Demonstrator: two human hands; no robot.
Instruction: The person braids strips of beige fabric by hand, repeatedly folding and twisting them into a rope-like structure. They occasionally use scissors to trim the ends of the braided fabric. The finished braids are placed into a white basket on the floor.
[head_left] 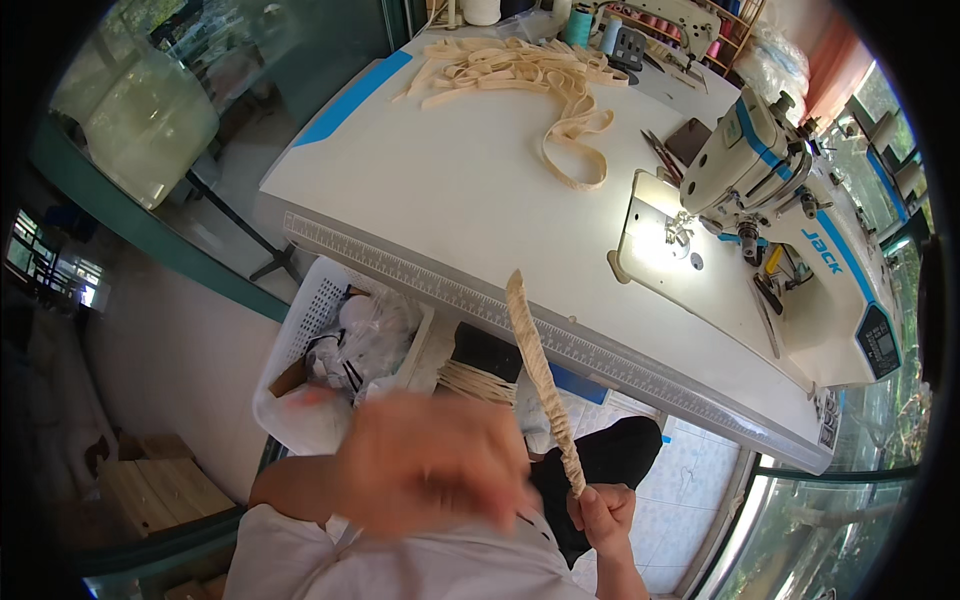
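**Lettering and marks**

Blue lettering [822, 252] stands on the white, blue-striped metal sewing machine [840, 290]. Its black rectangular control panel [880, 342] and the pale ruler strip [580, 352] along the white table [420, 190] bear marks too small to read.

The near strip [540, 375] is matt cloth, rough with gathers; the far ribbons [505, 70] are smoother matt cloth. The table [440, 190] is smooth. At right, the sewing machine [722, 160] has a glossy shell and shiny metal plate [645, 215]. The left basket [297, 330] is plastic.
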